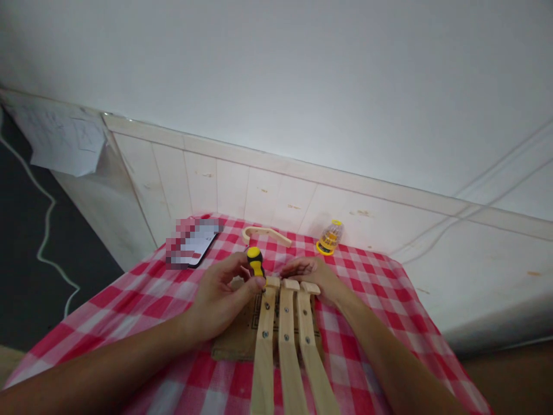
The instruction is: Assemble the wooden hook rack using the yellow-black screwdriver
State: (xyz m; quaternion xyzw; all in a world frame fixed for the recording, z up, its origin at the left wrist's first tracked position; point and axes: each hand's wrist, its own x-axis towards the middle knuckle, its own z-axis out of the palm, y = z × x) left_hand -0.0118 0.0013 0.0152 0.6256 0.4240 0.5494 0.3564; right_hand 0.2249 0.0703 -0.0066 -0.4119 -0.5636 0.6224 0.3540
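My left hand (216, 302) is closed around a small yellow-and-black screwdriver (256, 264), which stands nearly upright with its tip low beside a screw. Three pale wooden strips with hooked far ends lie side by side: a left strip (263, 374), a middle strip (288, 357) and a right strip (311, 360). Each bears screw heads. Beneath them is a brown block (235, 343) with dark printed lines. Beyond the hooked ends rests my right hand (322, 279), its fingers stretched toward the left; the strips partly cover it, and I see nothing held there.
A red-and-white checked cloth (371, 346) covers the table. Near the wall lie a curved wooden piece (280, 236) and a clear container with a yellow base (328, 241). A phone (199, 245), partly blurred, lies at the left. White panelling (233, 178) borders the far edge.
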